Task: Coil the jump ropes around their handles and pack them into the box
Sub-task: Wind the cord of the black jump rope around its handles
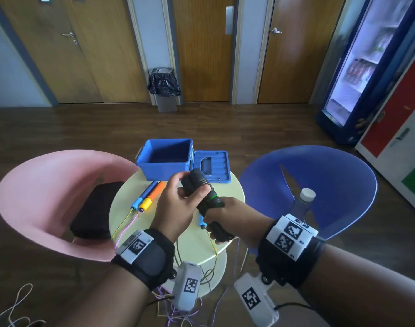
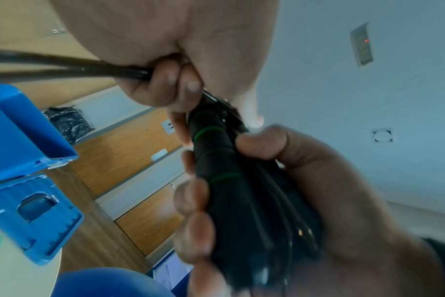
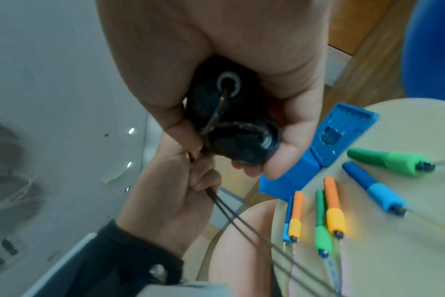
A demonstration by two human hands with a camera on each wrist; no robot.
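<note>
Head view: black, green-ringed handles (image 1: 203, 192).

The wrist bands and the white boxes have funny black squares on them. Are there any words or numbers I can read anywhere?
None can be read.
Wrist tags: black-and-white square codes, no words; the tiny marks beside them are too small.
Fridge: bottle labels blurred.
Blue box and lid: no writing.
Jump rope handles: no writing.
</note>
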